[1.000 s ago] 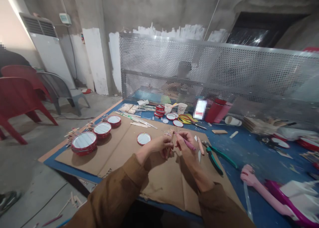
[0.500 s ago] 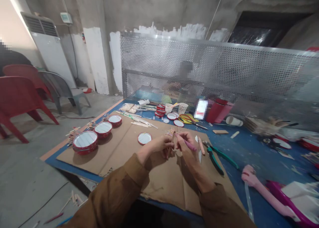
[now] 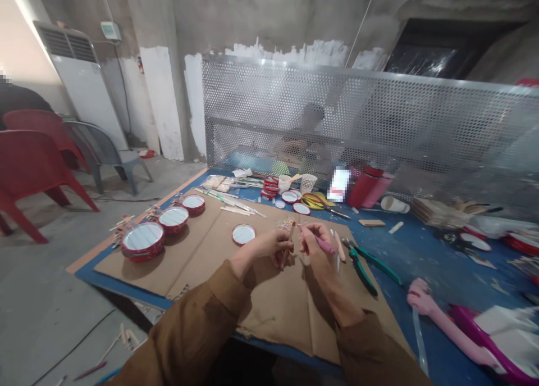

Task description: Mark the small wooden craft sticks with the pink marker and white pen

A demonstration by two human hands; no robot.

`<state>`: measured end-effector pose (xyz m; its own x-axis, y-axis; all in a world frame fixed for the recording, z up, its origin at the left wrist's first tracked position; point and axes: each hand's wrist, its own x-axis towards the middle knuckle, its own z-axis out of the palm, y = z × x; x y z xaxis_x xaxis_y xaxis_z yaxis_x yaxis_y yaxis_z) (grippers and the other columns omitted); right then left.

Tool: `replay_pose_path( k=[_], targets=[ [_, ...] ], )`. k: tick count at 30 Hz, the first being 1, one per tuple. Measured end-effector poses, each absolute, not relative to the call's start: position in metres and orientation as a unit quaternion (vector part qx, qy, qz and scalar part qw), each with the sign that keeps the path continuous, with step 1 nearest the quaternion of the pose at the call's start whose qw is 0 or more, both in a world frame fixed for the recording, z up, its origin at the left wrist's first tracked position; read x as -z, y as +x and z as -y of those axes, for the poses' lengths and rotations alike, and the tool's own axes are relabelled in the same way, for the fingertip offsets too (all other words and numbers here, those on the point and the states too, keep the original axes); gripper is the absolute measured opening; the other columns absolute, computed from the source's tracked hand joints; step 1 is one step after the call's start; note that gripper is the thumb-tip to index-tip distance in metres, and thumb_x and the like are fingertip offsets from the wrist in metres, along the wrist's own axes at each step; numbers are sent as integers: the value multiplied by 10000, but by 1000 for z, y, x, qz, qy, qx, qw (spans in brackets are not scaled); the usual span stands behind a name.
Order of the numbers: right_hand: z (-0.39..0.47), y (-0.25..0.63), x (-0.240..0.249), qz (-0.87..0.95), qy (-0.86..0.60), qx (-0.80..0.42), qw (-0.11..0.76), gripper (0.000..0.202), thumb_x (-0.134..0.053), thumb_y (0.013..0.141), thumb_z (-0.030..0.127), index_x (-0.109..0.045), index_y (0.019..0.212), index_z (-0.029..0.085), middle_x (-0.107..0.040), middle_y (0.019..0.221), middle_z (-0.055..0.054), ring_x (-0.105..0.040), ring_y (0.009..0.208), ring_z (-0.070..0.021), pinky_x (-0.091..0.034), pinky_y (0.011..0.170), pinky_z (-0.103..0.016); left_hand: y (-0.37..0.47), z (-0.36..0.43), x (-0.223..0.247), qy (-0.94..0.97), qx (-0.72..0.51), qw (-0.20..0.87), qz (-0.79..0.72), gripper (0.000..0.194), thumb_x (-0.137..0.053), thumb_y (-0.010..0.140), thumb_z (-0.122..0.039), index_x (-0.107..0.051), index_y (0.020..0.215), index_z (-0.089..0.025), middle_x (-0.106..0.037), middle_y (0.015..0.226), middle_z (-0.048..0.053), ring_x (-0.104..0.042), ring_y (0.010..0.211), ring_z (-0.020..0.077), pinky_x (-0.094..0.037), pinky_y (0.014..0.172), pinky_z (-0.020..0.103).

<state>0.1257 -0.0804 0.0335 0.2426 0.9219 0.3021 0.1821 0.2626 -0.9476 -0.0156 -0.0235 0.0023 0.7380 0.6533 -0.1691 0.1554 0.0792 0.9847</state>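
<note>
My left hand [image 3: 278, 246] is closed around a thin brown wooden stick [image 3: 292, 230], whose upper end sticks up above the fingers. My right hand [image 3: 315, 241] grips a pink pen-like tool [image 3: 325, 246]; its tip points left, a small gap from the stick. Below both hands lies a brown cardboard sheet [image 3: 210, 251]. Left of them, a round white lid with a red rim [image 3: 243, 234] rests on it. Small pale pieces [image 3: 285, 223] lie just behind the stick, too small to make out. Pliers with green handles [image 3: 364, 271] lie to the right.
Stacks of red-rimmed lids [image 3: 143, 241] line the sheet's left side. Scissors [image 3: 314, 201], paper cups [image 3: 309, 182], a phone [image 3: 339, 185] and a red bottle [image 3: 365, 187] stand or lie at the back, before a perforated metal screen [image 3: 261, 105]. A pink-handled tool [image 3: 442, 321] is at right.
My right hand has shifted slightly to the right with the pink tool, and its tip has come away from the stick. My left hand stays nearly still.
</note>
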Motion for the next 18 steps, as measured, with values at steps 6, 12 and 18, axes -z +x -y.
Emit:
replay_pose_path(
  k=[6, 12, 18],
  targets=[
    [83, 123, -36, 572, -510, -282, 577, 260, -626, 853, 451, -569, 749, 220, -552, 538, 38, -517, 487, -131, -399, 472, -254, -15, 23, -2, 659, -185, 657, -315, 162, -495, 925, -306, -530, 887, -152, -623, 647, 5, -599, 449, 121, -459, 493, 241],
    [83, 124, -36, 560, -513, -289, 583, 271, -628, 836, 470, -555, 764, 219, -543, 517, 54, -502, 460, -125, -391, 461, -244, -15, 20, 2, 663, -184, 661, -301, 244, -546, 900, -402, -526, 879, -159, -628, 652, 5, -605, 452, 123, -470, 489, 242],
    [83, 123, -42, 528, -522, -306, 596, 318, -668, 778, 501, -550, 844, 213, -576, 551, 44, -524, 460, -134, -391, 435, -247, -15, 20, 3, 665, -191, 655, -304, 290, -575, 882, -448, -531, 906, -163, -635, 652, 10, -600, 455, 127, -476, 499, 252]
  ],
)
